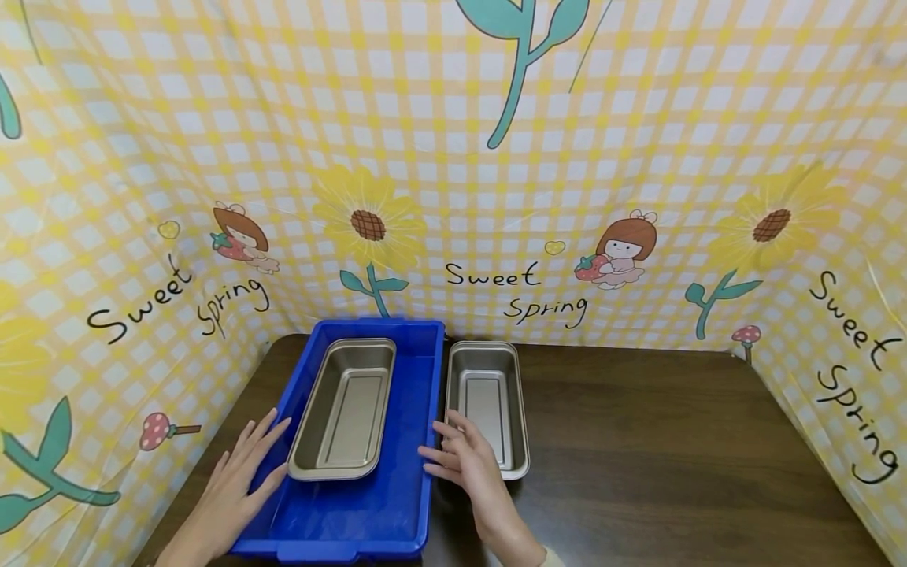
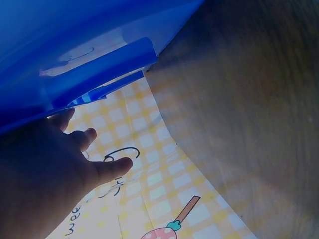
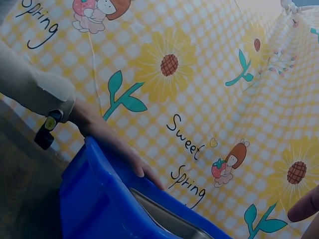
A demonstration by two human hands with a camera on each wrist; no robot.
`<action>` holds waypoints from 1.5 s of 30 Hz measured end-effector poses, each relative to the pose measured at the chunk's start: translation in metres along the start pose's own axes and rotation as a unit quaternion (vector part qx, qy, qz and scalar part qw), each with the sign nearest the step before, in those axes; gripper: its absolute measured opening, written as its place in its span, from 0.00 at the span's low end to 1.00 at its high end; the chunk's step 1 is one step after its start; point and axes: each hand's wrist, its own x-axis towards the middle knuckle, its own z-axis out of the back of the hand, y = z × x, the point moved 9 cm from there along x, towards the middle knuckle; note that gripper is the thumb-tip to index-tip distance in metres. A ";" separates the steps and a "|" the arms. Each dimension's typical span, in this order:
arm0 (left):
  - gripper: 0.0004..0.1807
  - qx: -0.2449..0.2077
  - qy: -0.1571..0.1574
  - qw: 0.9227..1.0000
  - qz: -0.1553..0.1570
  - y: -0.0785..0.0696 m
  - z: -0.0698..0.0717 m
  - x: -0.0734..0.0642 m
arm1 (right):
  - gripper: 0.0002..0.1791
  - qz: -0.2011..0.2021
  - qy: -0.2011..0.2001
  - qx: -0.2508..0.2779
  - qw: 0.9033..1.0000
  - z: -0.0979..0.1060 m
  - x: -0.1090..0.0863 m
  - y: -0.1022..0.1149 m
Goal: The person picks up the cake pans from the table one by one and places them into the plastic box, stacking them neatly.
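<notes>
A blue plastic bin (image 1: 386,504) stands on the table, holding a metallic loaf pan (image 1: 354,417) along its left side. My left hand (image 1: 234,488) is at the bin's left rim, fingers extended and spread, thumb reaching towards the pan. In the left wrist view the left hand (image 2: 50,174) appears dark beside the bin's wall. My right hand (image 1: 478,476) has its fingertips at the bin's right rim, fingers loosely bent; whether they touch it I cannot tell. A second loaf pan (image 1: 485,386) lies on the table right of the bin, partly hidden behind that hand.
The dark wooden table (image 1: 659,457) extends to the right of the second pan. A yellow checked cloth (image 1: 453,197) with flowers and lettering hangs behind and along both sides. The bin's far end stands close to the cloth.
</notes>
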 end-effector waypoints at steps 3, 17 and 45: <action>0.34 0.000 0.001 1.000 -0.001 0.000 0.000 0.001 | 0.34 0.004 -0.004 0.000 1.000 0.005 0.000 0.000; 0.35 0.000 0.011 1.000 0.010 0.002 -0.002 0.000 | 0.35 0.010 -0.016 0.006 1.000 0.011 0.002 0.002; 0.35 0.004 0.003 1.000 0.005 0.002 -0.001 0.000 | 0.24 0.044 -0.025 -0.048 0.998 0.050 -0.001 0.007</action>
